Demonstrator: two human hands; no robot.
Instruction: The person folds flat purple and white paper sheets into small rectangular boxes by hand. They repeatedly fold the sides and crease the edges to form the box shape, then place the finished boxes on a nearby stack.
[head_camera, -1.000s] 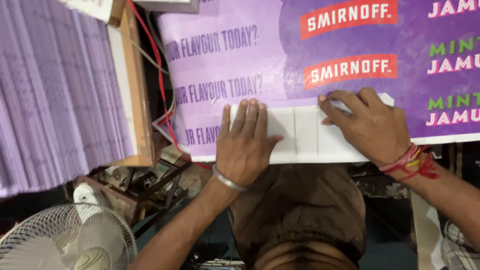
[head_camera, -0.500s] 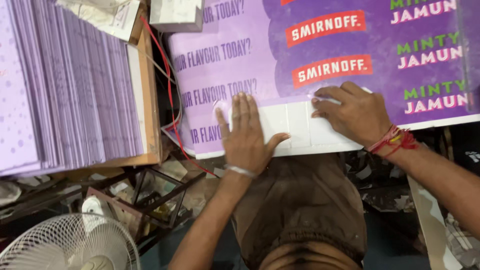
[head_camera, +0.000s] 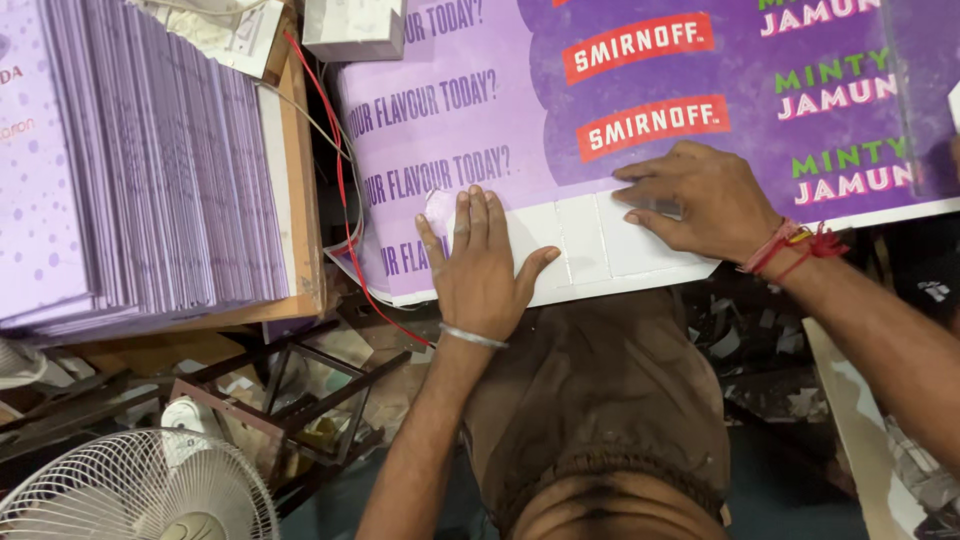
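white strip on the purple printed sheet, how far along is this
Done, by the look of it: the white strip already lies flat along the near edge of the purple printed sheet. In hand: the left hand presses flat on its left part, while the right hand works its upper edge. Left: whether it is fixed along its full length cannot be told. A stack of purple sheets sits at left.

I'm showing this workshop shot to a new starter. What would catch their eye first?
The big purple printed sheet fills the top, with the left hand flat and the right hand pressing on a white folded card piece at its lower edge. A fanned stack of purple cards lies left; a white fan stands bottom left.
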